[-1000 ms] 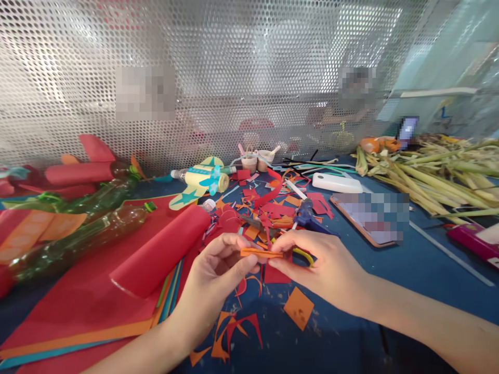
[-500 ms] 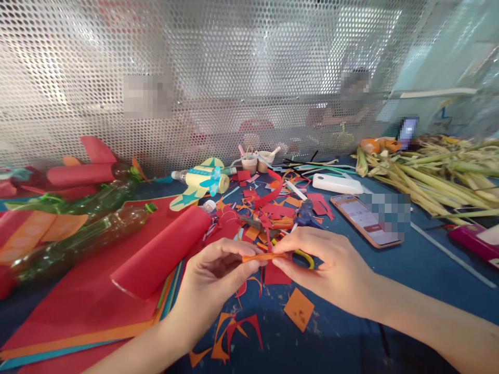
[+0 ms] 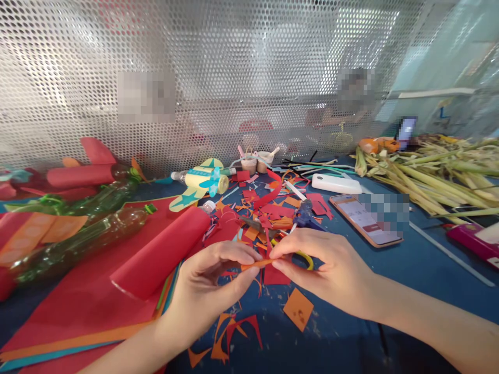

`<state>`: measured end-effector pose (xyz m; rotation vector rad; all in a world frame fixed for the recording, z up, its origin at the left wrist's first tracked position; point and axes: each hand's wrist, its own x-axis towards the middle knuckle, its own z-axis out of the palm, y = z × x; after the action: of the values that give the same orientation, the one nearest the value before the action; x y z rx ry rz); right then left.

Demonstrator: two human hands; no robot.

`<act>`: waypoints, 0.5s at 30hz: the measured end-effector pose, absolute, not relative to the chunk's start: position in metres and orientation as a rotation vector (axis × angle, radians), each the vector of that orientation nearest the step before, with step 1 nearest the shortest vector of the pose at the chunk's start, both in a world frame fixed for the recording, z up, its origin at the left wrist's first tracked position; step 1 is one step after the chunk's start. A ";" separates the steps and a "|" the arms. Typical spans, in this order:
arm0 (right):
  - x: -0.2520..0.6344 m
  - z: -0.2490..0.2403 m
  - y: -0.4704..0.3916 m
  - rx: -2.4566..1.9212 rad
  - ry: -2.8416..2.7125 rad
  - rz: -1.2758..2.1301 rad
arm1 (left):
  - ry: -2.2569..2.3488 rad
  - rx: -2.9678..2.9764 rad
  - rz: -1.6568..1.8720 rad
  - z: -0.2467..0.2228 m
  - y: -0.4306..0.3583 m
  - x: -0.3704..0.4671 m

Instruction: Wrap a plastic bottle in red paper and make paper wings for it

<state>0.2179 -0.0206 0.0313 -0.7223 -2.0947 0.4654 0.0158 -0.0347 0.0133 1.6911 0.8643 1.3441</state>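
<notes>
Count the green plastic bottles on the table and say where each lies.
2. One green bottle lies on the red paper sheets at left; the other green bottle lies just behind it, before the red paper plane. More may be hidden.

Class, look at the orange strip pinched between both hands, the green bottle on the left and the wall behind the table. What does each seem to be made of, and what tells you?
Orange strip, held by the left hand and right hand: probably matte craft paper, thin and flexing.
Green bottle: likely clear plastic, see-through and glossy.
Wall: apparently perforated sheet metal, with a silvery sheen and regular holes.
</notes>
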 end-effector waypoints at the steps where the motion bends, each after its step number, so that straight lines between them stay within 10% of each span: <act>1: 0.218 0.032 -0.021 -0.721 -2.098 0.454 | 0.856 1.716 1.351 0.013 -0.034 0.016; 15: 0.219 0.029 -0.020 -0.595 -2.130 0.418 | 0.732 2.213 1.414 0.010 -0.030 0.010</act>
<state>0.2192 -0.0196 0.0286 -0.5949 -2.1299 0.4179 0.0100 -0.0303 0.0100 2.2129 0.7315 1.4141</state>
